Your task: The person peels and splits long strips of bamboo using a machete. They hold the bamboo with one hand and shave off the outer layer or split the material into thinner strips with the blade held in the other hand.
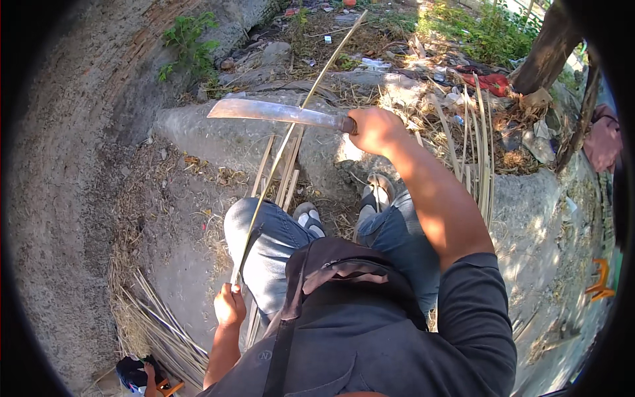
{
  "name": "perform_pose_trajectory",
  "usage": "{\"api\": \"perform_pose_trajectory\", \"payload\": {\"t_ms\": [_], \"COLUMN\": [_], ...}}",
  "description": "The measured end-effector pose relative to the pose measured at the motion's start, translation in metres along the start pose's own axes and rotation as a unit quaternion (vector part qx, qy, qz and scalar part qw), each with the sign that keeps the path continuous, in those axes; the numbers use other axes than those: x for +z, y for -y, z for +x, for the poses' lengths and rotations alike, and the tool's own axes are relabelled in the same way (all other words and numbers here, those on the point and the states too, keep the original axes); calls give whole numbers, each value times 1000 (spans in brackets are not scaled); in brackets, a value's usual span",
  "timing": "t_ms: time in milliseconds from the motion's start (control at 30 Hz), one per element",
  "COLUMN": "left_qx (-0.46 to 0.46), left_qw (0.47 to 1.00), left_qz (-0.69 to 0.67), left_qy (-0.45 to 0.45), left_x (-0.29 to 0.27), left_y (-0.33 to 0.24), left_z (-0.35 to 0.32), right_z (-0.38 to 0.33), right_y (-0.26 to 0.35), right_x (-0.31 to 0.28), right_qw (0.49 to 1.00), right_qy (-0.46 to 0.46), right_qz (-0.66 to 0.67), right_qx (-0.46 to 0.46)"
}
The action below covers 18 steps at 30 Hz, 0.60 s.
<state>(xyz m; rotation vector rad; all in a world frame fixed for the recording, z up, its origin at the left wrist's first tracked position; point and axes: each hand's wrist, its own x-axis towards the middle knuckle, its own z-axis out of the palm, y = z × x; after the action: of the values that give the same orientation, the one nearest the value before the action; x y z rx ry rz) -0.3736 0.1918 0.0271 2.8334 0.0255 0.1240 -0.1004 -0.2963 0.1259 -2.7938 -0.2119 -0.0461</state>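
My right hand is closed round the handle of a machete. Its long, slightly curved blade points left, over the ground in front of my knees. A long, thin bamboo strip slants from lower left to far upper right. My left hand grips its near end beside my left thigh. The blade crosses the strip about two thirds of the way along; whether the edge bites into it or only rests against it I cannot tell. Several cut strips lie beyond my left knee.
More strips lean in a bundle at the right, and another pile lies lower left. A rough wall rises on the left. A tree trunk stands far right, an orange chair below it. Another person's arm shows lower left.
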Motion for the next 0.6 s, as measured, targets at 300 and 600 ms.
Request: {"api": "perform_pose_trajectory", "payload": {"t_ms": [300, 600], "left_qx": [4, 9], "left_qw": [1000, 999], "left_qz": [-14, -33], "left_qy": [-4, -4], "left_x": [10, -5], "left_y": [13, -8], "left_z": [-2, 8], "right_z": [-7, -4], "right_y": [30, -3], "right_x": [7, -19], "right_qw": [974, 999], "right_qy": [-37, -33], "right_qz": [-90, 5], "right_qx": [-206, -13]}}
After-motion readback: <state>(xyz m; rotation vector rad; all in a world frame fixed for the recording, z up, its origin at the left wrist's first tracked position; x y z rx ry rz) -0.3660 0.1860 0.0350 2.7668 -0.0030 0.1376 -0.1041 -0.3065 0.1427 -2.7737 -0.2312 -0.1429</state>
